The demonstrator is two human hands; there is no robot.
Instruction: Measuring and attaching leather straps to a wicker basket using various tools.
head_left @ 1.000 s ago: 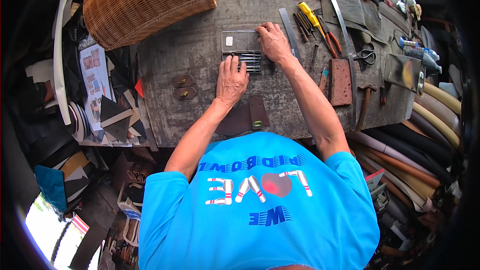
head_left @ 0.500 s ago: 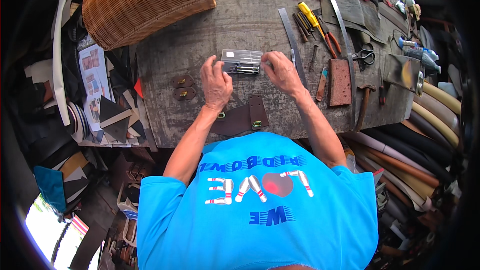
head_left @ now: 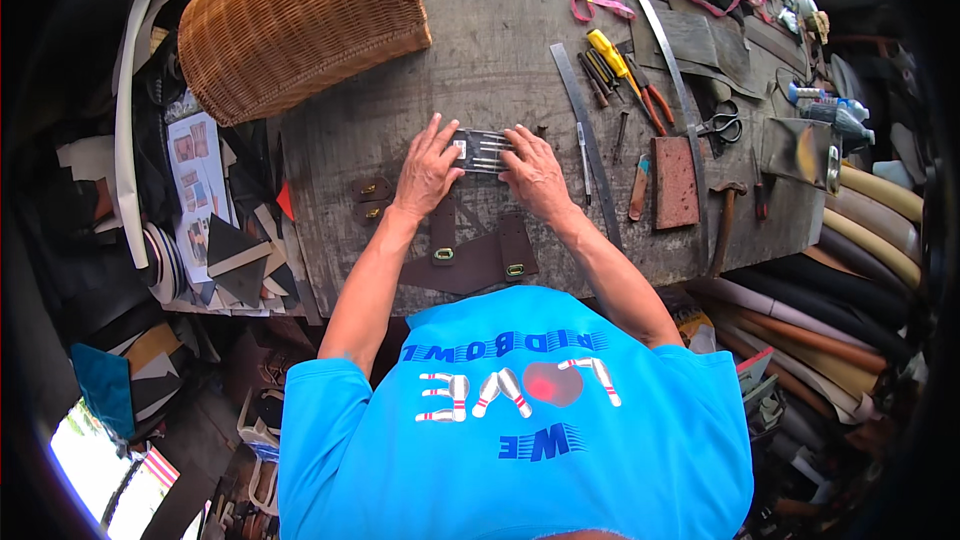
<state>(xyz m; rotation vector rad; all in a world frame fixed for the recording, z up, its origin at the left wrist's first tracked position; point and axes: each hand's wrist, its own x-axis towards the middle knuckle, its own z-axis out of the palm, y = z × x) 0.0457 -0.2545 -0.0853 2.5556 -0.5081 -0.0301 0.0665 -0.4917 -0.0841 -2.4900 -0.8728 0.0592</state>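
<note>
Between my two hands is a small clear-lidded case point(head_left: 479, 152) holding several slim precision screwdrivers, its lid down. My left hand point(head_left: 427, 175) grips the case's left end, thumb at the near edge. At the opposite end, the fingers of my right hand point(head_left: 536, 174) rest bent over the lid and edge. Nearer to me lies a dark brown leather piece point(head_left: 465, 265) with straps bearing oval metal fittings. Left of my left wrist are small brown leather tabs point(head_left: 371, 189) with brass-coloured clasps. A slim pen-like tool point(head_left: 583, 165) lies right of my right hand.
A wicker basket point(head_left: 305, 25) lies at the far left of the worktable point(head_left: 480, 10). To the right are a steel ruler point(head_left: 586, 130), a yellow-handled screwdriver point(head_left: 608, 53), pliers point(head_left: 652, 98), a reddish block point(head_left: 677, 183), scissors point(head_left: 722, 124) and a hammer point(head_left: 727, 225).
The case's raised clear lid has come down over the screwdrivers. Both hands have closed in on the case's ends, and it now sits slightly nearer to me in the picture.
</note>
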